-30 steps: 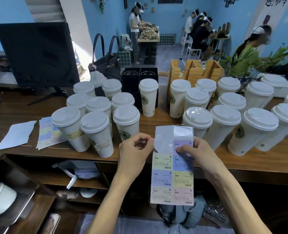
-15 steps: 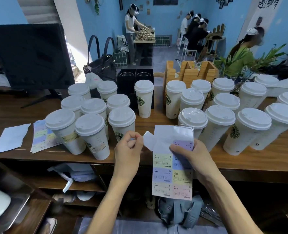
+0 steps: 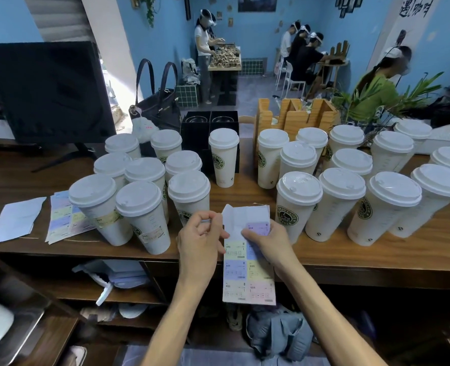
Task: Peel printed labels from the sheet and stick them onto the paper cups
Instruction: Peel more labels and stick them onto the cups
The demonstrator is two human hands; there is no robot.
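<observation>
Head view: label sheet (image 3: 247,270) hangs lengthwise, pinched by right hand (image 3: 267,245); left hand (image 3: 200,243) fingers curled, contents unclear.

Both forearms are bare from the elbow down, no sleeves showing. The left hand (image 3: 200,241) and right hand (image 3: 268,241) wear no gloves, rings, watch or wristband.

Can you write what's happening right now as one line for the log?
step: peeling label | left hand: pinching at label sheet top edge | right hand: holding sheet | cups: lidded, on counter
</observation>
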